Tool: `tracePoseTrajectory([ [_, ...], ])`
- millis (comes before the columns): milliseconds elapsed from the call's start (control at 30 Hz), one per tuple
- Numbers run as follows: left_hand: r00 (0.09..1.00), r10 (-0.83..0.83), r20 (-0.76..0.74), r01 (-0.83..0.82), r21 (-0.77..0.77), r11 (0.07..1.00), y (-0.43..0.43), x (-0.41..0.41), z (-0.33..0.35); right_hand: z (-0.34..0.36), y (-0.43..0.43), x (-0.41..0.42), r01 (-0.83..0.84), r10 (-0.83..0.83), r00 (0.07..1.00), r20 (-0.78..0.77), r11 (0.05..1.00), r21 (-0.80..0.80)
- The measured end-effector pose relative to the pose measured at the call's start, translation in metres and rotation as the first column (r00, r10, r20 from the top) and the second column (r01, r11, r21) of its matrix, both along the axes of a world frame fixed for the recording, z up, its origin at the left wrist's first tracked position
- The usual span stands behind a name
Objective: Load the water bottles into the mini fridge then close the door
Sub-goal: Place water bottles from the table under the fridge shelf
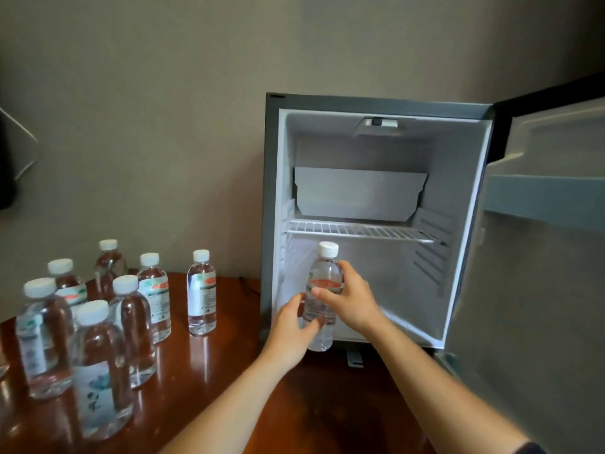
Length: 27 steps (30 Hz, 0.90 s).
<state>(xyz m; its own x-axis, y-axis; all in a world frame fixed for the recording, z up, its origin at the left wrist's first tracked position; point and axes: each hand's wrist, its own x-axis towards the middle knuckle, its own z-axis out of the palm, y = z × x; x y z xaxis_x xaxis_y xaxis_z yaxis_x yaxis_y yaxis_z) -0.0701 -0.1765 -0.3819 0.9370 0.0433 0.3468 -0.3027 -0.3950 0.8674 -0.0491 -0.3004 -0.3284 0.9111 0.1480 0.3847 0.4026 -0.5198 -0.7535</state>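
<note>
A clear water bottle [322, 280] with a white cap stands upright in front of the open mini fridge [376, 224], at its lower left corner. My right hand [347, 298] grips the bottle's middle from the right. My left hand [294, 326] curls round its lower part from the left. Several more capped bottles [98, 322] stand in a group on the wooden table [212, 371] at the left. The fridge's inside holds no bottles. Its door [537, 257] is swung wide open to the right.
A white wire shelf [360, 231] crosses the fridge at mid height, with a white panel behind it. One bottle [202, 293] stands apart, nearest the fridge. A dark object [6, 158] hangs on the wall at the far left.
</note>
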Motion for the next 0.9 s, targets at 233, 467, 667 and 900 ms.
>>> tracePoseTrajectory([
  [233, 0.996, -0.017, -0.083, 0.013, -0.046, 0.999, -0.002, 0.05, -0.024, -0.021, 0.009, 0.055, 0.05, -0.05, 0.999, -0.018, 0.998, -0.044],
  [467, 0.998, 0.019, -0.054, -0.019, 0.013, 1.0, -0.006, 0.082, -0.049, -0.02, 0.025, 0.101, 0.045, -0.046, 0.999, -0.012, 0.996, -0.074],
  [667, 0.986, 0.141, -0.092, -0.116, 0.238, 0.964, 0.001, 0.118, -0.05, -0.02, 0.037, 0.139, 0.049, -0.048, 0.999, 0.006, 0.996, -0.077],
  [900, 0.988, 0.143, -0.06, -0.129, 0.193, 0.973, 0.002, 0.159, -0.053, -0.016, 0.05, 0.181, 0.086, -0.089, 0.996, -0.017, 0.988, -0.129],
])
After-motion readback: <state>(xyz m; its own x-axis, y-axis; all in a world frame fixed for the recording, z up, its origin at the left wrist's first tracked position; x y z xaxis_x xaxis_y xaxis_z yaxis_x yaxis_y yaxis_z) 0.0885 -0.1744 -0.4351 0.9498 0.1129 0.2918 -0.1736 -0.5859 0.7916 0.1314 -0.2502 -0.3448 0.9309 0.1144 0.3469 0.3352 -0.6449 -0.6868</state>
